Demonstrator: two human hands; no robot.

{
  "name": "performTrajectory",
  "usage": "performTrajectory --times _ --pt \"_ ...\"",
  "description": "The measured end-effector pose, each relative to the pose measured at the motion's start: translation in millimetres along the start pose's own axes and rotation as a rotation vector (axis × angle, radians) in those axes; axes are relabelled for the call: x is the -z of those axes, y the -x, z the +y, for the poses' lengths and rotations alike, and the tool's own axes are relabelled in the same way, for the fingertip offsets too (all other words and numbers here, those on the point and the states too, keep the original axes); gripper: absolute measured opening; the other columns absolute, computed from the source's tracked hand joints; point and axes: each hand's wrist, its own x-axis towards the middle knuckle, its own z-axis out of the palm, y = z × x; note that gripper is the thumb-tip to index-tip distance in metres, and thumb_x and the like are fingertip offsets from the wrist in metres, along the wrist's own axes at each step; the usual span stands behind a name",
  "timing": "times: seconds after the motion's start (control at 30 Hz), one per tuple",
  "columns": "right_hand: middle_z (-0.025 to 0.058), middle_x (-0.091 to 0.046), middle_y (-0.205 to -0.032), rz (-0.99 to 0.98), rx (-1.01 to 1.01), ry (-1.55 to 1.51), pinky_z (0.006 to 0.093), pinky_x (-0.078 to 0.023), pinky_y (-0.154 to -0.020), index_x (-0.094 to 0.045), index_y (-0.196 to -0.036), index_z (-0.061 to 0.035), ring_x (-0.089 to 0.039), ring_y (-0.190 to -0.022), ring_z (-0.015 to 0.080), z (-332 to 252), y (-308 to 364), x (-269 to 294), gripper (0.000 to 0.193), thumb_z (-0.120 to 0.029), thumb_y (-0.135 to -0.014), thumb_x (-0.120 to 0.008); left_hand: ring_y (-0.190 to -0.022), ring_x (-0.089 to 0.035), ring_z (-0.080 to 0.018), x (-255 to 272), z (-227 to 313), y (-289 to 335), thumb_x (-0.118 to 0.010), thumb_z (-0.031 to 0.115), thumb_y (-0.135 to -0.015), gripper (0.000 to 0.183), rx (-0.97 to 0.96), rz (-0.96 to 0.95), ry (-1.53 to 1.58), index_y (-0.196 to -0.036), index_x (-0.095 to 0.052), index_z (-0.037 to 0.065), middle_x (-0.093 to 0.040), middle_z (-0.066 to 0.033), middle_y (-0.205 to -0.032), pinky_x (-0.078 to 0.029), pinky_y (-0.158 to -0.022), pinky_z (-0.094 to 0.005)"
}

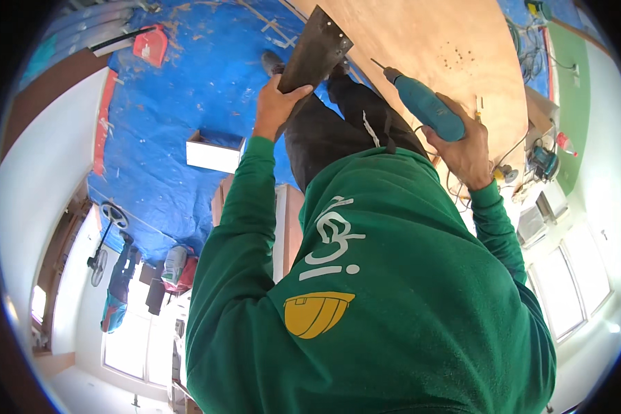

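Observation:
My left hand (277, 105) is wrapped round the lower end of a dark flat board (312, 55), with the thumb across its face. The board is tilted up and has several small holes or screw heads near its far right corner. In my right hand (468, 146) is a teal power drill (424, 103), gripped by its body. Its thin bit points away to the upper left, toward the board but apart from it. Beyond the drill, several small dark bits, perhaps screws, lie scattered on a plywood worktop (421, 27).
A blue tarp (179, 96) covers the floor at left, with a white open box (214, 154) and a red dustpan (150, 45) on it. At right are cables, another teal power tool (544, 163) and a bottle (566, 143). Another person (119, 290) stands at lower left near a fan (114, 214).

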Motion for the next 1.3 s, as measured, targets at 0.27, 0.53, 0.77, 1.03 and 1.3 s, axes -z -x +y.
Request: performTrajectory --times 0.27,0.53,0.77,1.03,1.3 --pt "0.0238 -0.082 -0.113 0.040 -0.016 -0.074 0.0408 -0.063 -0.095 -0.071 -0.145 -0.0065 -0.082 -0.104 0.0313 7 9 0 0.068 -0.023 -0.083 -0.092 -0.116 -0.073 -0.0294 -3 -3 1 -0.102 0.036 -0.078 0.088 -0.158 -0.184 0.127 -0.149 -0.061 0.004 -0.070 -0.0175 -0.138 -0.060 -0.098 -0.0414" --pt "0.0225 -0.082 -0.114 0.112 -0.033 -0.062 0.0407 -0.062 -0.097 -0.071 -0.144 -0.0052 -0.082 -0.105 0.0301 0 20 3 0.066 -0.022 -0.084 -0.091 -0.098 -0.076 -0.0274 -9 -16 -16 -0.071 0.041 -0.101 0.060 0.311 -0.657 0.376 -0.145 -0.064 0.001 -0.077 -0.0208 -0.120 -0.066 -0.089 -0.0450" --pt "0.0221 -0.082 -0.114 0.026 -0.105 -0.020 0.0411 -0.062 -0.096 -0.072 -0.144 -0.0053 -0.082 -0.105 0.0307 -11 12 -4 0.065 -0.022 -0.084 -0.091 -0.104 -0.080 -0.0357 0 -37 -35 -0.037 0.056 -0.110 0.072 0.573 -0.886 0.849 -0.143 -0.064 -0.002 -0.076 -0.0299 -0.127 -0.067 -0.088 -0.0511" --pt "0.0223 -0.082 -0.108 0.000 0.036 0.037 0.0424 -0.064 -0.091 -0.072 -0.142 -0.0076 -0.082 -0.099 0.0361 -18 -16 -30 0.063 -0.026 -0.084 -0.090 -0.111 -0.077 -0.0342 -2 -67 -64 -0.070 0.053 -0.106 0.064 0.360 -0.783 0.297 -0.138 -0.071 -0.003 -0.080 -0.0219 -0.117 -0.061 -0.093 -0.0447" --pt "0.0212 -0.082 -0.102 -0.040 0.008 0.170 0.0434 -0.064 -0.087 -0.072 -0.142 -0.0131 -0.082 -0.094 0.0378 -34 -58 -45 0.063 -0.029 -0.083 -0.088 -0.094 -0.075 -0.0322 -18 -66 -77 -0.076 0.055 -0.100 0.057 0.071 -0.500 -0.194 -0.121 -0.079 0.002 -0.081 -0.0181 -0.103 -0.056 -0.089 -0.0469"
